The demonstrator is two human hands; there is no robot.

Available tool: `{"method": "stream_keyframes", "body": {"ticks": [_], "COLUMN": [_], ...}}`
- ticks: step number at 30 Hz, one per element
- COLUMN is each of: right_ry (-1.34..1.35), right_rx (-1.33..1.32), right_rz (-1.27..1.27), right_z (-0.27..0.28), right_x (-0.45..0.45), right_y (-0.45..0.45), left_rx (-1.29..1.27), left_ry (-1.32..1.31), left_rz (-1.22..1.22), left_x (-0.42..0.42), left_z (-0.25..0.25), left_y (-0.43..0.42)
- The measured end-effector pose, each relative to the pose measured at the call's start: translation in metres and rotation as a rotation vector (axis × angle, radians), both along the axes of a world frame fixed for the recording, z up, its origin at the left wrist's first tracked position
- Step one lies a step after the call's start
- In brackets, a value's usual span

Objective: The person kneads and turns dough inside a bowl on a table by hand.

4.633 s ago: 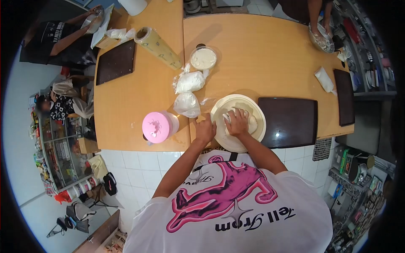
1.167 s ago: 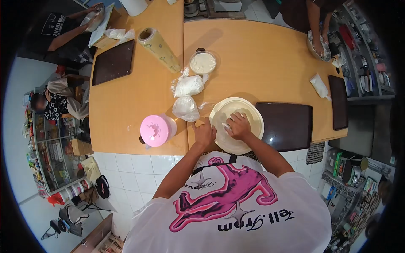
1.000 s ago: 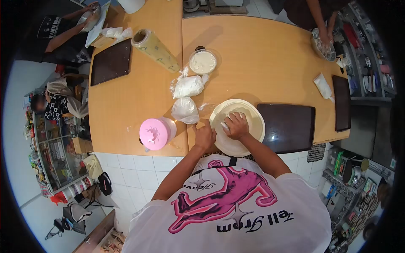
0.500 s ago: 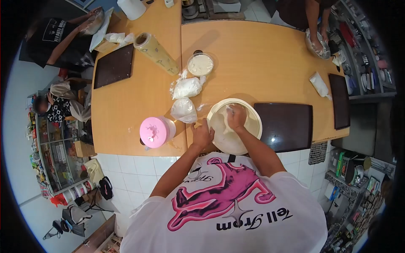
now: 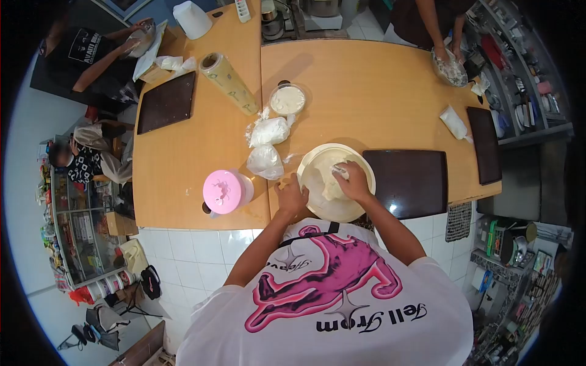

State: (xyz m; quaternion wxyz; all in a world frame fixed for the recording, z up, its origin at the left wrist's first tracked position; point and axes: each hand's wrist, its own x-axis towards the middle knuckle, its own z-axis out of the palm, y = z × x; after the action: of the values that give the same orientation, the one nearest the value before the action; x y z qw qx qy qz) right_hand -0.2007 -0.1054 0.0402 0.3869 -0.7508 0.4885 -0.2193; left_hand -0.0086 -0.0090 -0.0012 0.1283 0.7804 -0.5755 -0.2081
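A round cream bowl [image 5: 309,210] rests at the near edge of the table, with pale dough [image 5: 332,188] and floury residue inside. At the bowl's left rim is my left hand [image 5: 292,195], its fingers bent and holding the rim. My right hand [image 5: 354,181] reaches into the right side of the bowl, fingers closed on part of the dough. Left of the bowl lie a clear bag of white powder [image 5: 265,161] and, just beyond it, another powder bag [image 5: 269,132]. A tub with a pink lid [image 5: 223,191] stands to the left of my left hand.
A dark tray [image 5: 406,183] lies right of the bowl. Farther back stand an open tub of white powder [image 5: 287,99] and a wrap roll [image 5: 229,83]. Two co-workers handle metal bowls [image 5: 449,68] at the far corners; another person [image 5: 85,158] sits at left.
My right hand has shifted from the far part of the bowl toward its right side, and more dough shows beside it. My left hand stays at the left rim. The view has shifted slightly.
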Motion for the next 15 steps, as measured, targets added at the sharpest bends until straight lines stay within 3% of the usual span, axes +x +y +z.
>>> {"method": "stream_keyframes", "body": {"ticks": [5,11,15], "right_ry": [0.199,0.342,0.352], "right_rx": [-0.339,-0.482,-0.528], "right_rz": [0.185,0.222,0.233], "right_z": [-0.045,-0.059,-0.065], "right_x": [-0.002,0.011,0.018], "right_y": [-0.001,0.009,0.002], "left_rx": [0.117,-0.319,-0.140], "left_ry": [0.150,0.414,0.492], "left_rz": [0.051,0.257,0.292], "left_x": [0.002,-0.026,-0.026], "left_z": [0.005,0.005,0.015], "left_y": [-0.004,-0.008,-0.010]}}
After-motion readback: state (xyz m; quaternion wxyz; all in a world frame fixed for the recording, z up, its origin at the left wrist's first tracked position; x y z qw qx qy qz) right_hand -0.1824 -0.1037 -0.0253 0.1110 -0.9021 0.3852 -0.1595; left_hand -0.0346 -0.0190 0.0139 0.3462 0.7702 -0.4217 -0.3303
